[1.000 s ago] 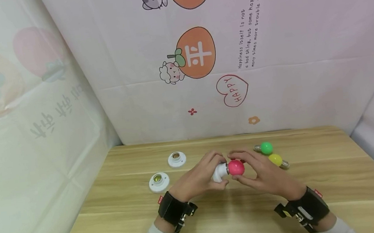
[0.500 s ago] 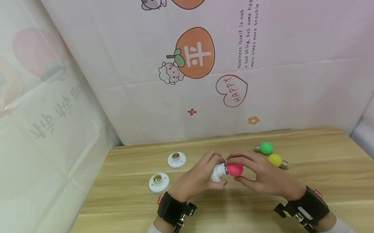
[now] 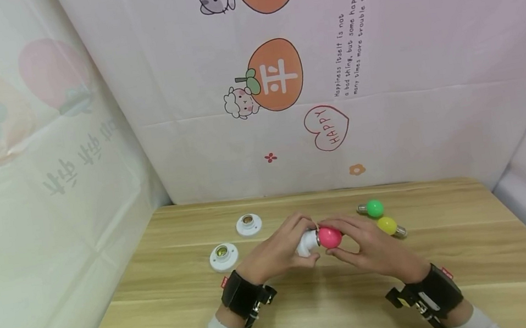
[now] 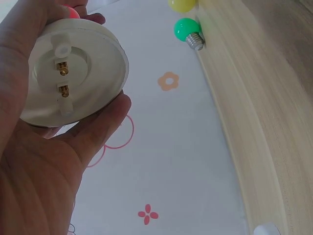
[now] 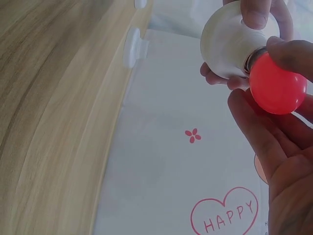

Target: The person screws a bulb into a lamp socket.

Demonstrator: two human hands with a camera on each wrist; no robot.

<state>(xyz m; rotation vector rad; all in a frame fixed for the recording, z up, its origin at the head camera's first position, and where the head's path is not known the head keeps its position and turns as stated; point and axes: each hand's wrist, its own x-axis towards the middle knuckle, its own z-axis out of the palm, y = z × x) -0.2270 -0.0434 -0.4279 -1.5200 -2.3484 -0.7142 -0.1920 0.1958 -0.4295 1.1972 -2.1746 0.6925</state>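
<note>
The right hand (image 3: 373, 243) pinches a red bulb (image 3: 330, 238) between thumb and fingertips, its metal base (image 5: 253, 59) partly inside a white holder (image 3: 307, 243); how deep it sits is hard to tell. The left hand (image 3: 275, 254) curls its fingers around the holder, apparently to keep it steady and lined up, tipped sideways with its mouth toward the bulb. Both are held over a wooden table (image 3: 313, 318). To the left, a near socket (image 3: 224, 258) and a far socket (image 3: 249, 225) lie flat, metal-lined mouths upward, a stable position. Beyond the right hand, a green bulb (image 3: 374, 208) lies just beside a yellow bulb (image 3: 387, 225), both on their sides.
</note>
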